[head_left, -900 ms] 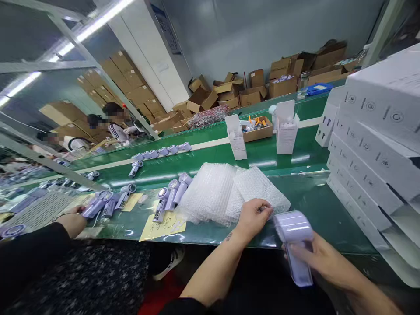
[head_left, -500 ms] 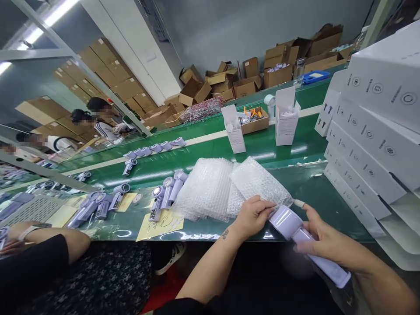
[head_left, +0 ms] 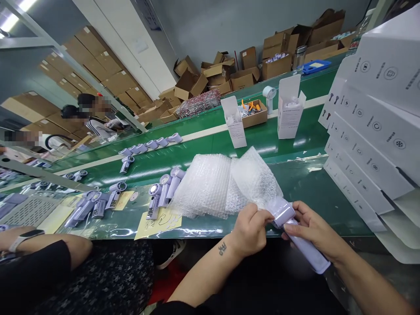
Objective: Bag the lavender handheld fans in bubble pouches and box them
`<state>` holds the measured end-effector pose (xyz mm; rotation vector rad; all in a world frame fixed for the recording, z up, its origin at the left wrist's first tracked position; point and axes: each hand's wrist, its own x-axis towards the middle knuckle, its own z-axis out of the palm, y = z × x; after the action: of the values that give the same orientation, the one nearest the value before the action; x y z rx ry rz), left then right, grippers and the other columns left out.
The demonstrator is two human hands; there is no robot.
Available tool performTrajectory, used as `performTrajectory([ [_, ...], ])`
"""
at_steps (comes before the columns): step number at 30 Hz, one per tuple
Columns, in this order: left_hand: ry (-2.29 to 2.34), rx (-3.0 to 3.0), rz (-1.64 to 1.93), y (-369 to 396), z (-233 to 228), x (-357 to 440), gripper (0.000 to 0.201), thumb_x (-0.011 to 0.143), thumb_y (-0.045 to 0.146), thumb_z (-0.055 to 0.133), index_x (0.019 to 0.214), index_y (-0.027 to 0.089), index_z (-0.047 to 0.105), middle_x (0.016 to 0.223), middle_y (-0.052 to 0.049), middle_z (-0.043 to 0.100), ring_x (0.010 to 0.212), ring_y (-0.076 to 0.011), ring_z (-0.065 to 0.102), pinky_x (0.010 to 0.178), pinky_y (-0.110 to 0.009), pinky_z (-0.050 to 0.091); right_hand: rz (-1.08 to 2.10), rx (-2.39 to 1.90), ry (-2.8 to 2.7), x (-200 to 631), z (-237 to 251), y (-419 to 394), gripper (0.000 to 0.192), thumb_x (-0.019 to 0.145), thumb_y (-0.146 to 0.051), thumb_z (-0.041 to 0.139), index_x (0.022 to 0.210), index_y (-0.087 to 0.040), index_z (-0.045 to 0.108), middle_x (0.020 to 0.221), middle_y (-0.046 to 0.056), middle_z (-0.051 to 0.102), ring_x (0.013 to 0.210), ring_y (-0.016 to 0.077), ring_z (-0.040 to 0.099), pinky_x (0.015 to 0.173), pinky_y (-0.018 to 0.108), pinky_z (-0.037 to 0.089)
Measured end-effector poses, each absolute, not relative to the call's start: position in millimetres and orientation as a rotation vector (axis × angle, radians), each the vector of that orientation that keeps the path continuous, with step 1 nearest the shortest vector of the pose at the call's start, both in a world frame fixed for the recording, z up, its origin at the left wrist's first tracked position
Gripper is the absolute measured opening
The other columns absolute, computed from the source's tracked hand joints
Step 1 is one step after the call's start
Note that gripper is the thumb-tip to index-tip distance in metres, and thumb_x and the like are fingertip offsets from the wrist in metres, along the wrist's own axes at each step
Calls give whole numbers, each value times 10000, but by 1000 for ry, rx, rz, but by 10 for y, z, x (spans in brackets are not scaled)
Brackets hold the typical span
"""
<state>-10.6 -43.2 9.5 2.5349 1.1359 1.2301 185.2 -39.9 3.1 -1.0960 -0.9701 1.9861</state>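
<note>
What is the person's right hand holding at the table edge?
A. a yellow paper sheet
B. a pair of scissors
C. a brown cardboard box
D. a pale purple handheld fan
D: the right hand grips a pale purple handheld fan, whose head meets the bubble wrap pinched by the left hand.

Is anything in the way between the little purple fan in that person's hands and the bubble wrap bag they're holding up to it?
Nothing visible. The right hand holds the purple fan, the left hand pinches the bubble wrap bag right at the fan's head, and the two already touch.
</note>
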Motion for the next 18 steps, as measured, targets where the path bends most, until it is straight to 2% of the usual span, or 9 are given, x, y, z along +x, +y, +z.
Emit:
performTrajectory([
  [2,1186,2579,1250,-478,38,-108,224,773,27,421,884,140,580,692,-34,473,627,-134,434,531,-243,375,1926,-1102,-893,1797,40,-450,512,672,-402,753,1068,-259,463,1124,50,581,680,177,641,531,310,508],
  [5,1120,2768,1244,-480,-5,-134,247,755,29,405,896,140,574,676,-35,454,627,-152,420,537,-267,366,1909,-1118,-804,1735,42,-510,719,638,-393,775,1239,-325,387,1172,55,581,638,173,643,538,330,522],
  [7,1015,2900,1216,-444,0,-167,262,742,33,406,914,133,578,662,-33,443,620,-158,411,537,-276,362,1922,-1120,-767,1716,43,-542,783,633,-387,776,1296,-343,363,1179,56,583,631,174,641,532,333,524],
  [12,1028,2971,1331,-325,61,-192,267,742,23,415,944,117,562,648,-26,435,596,-153,409,520,-269,348,1792,-1139,-763,1680,40,-579,611,655,-378,773,1171,-268,464,1106,63,604,654,164,635,529,297,527],
  [15,971,3023,1346,-303,89,-161,234,763,69,425,948,122,557,650,-24,437,596,-156,419,529,-277,359,1818,-1083,-783,1657,41,-554,565,631,-379,791,1065,-266,446,1010,27,613,621,166,630,495,296,523],
  [18,822,3125,1231,-304,55,-198,218,769,71,408,912,124,564,622,-12,416,575,-152,408,518,-275,353,1845,-1100,-711,1668,60,-525,583,613,-395,799,1035,-283,412,920,-10,601,612,184,634,464,300,518],
])
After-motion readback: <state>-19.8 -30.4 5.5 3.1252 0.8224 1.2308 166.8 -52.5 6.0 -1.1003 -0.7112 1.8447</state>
